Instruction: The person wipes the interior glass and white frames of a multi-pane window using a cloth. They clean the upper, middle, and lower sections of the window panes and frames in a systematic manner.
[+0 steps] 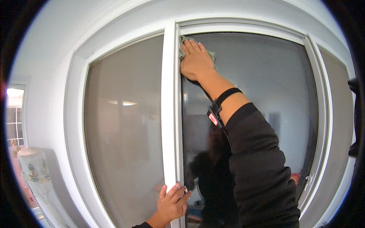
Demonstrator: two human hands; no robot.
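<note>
My right hand (197, 61) presses a greenish-grey cloth (212, 55) flat against the upper left corner of a dark window pane (262, 71). Most of the cloth is hidden under the palm and fingers. Lower down, my left hand (174, 201) rests on the white upright (168, 114) between two panes, fingers spread and holding nothing. A black strap with a small device (216, 109) circles my right wrist area. The dark glass mirrors a person's dark outline.
To the left is a greyish-brown pane (125, 128) in the white frame. A window handle (308, 181) sits on the right sash, with another narrow pane (338, 94) beyond. At far left stands a tall white covered object (35, 168) with a leafy pattern.
</note>
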